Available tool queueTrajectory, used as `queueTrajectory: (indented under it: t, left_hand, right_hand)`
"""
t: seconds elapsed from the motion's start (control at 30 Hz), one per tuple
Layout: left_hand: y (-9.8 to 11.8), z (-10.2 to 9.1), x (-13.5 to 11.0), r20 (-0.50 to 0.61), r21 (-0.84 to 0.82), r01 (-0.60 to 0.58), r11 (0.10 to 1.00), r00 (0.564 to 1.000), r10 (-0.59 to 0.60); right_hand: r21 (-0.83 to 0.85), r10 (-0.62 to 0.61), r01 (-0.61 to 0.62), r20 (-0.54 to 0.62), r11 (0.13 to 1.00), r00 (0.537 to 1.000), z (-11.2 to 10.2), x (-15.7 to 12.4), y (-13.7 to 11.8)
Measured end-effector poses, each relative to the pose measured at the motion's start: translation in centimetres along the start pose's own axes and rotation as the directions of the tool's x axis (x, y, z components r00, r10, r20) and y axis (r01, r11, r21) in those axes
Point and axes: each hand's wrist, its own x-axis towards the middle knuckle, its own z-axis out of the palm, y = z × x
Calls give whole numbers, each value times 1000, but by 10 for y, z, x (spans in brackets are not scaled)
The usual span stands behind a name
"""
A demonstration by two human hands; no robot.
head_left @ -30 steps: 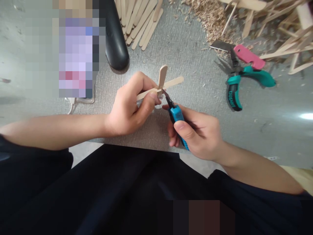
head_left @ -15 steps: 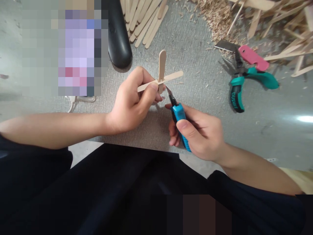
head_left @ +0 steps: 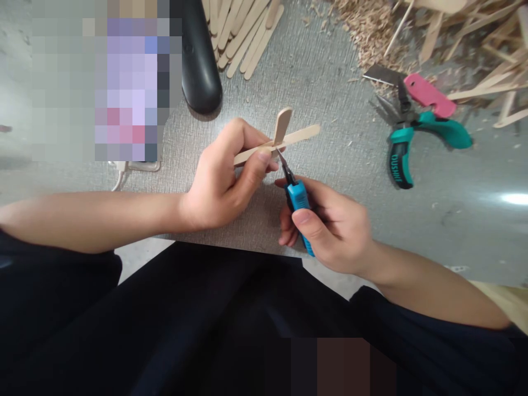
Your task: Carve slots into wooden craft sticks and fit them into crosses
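Two crossed wooden craft sticks (head_left: 303,135) are pinched between the thumb and fingers of my left hand (head_left: 229,176). One stick lies nearly level, slanting up to the right; the other stands up from the crossing and leans right. My right hand (head_left: 336,225) is wrapped round a blue and black utility knife (head_left: 297,197), thumb along its handle. The knife's blade tip is at the crossing of the sticks, close to my left fingertips. Whether it cuts into the wood I cannot tell.
Craft sticks (head_left: 251,41) lie in a pile beside a black rounded case (head_left: 202,71). Wood shavings (head_left: 367,38) and stick pieces (head_left: 490,49) cover the back right. Before them lie green-handled pliers (head_left: 400,157) and a pink folding knife (head_left: 431,94). A white cable (head_left: 119,177) is at left.
The sticks have shifted right and slightly down, and the upright one has tipped to the right. My right hand has moved slightly left, bringing the knife tip to the crossing.
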Motion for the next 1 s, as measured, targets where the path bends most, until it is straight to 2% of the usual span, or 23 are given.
queueTrajectory:
  t: [0.27, 0.3, 0.37, 0.53, 0.77, 1.0]
  left_hand:
    - [-9, 3, -3, -6, -88, -104, 991, 995, 104]
    - [-9, 3, -4, -45, -97, -118, 988, 992, 114]
    - [-6, 3, -4, -15, -87, 15, 996, 1000, -16]
    - [0, 1, -3, -7, -64, -21, 998, 1000, 21]
    - [-9, 2, -3, -14, -53, -83, 995, 997, 82]
    - [-11, 4, -2, -19, -15, 15, 1000, 1000, -15]
  right_hand:
    - [7, -6, 6, -5, 1000, 1000, 2, -1, 4]
    - [5, -2, 2, -10, 1000, 1000, 2, -1, 4]
    - [1, 1, -1, -13, 1000, 1000, 2, -2, 5]
    - [12, -8, 8, -9, 1000, 1000, 2, -1, 5]
    - [47, 14, -16, 39, 999, 999, 2, -1, 1]
    - [30, 39, -40, 32, 999, 999, 4, -2, 0]
